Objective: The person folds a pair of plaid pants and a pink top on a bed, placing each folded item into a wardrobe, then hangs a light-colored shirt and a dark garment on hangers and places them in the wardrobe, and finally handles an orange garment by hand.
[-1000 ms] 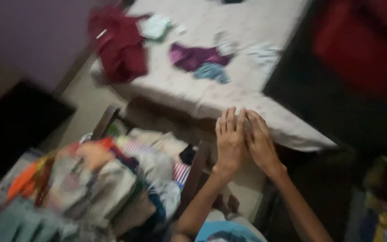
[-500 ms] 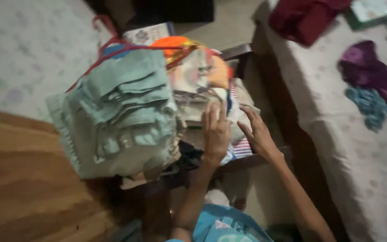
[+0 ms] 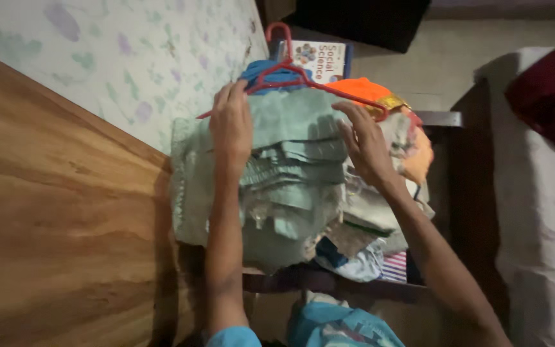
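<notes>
Garment (image 3: 290,173), pale green, ruffled, folded

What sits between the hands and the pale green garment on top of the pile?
Nothing visible: the left hand and right hand both lie directly on the pale green garment. The red hanger lies just beyond their fingers.

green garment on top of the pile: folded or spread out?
Folded. The pale green garment shows stacked layered edges; left hand and right hand rest flat on it.
</notes>
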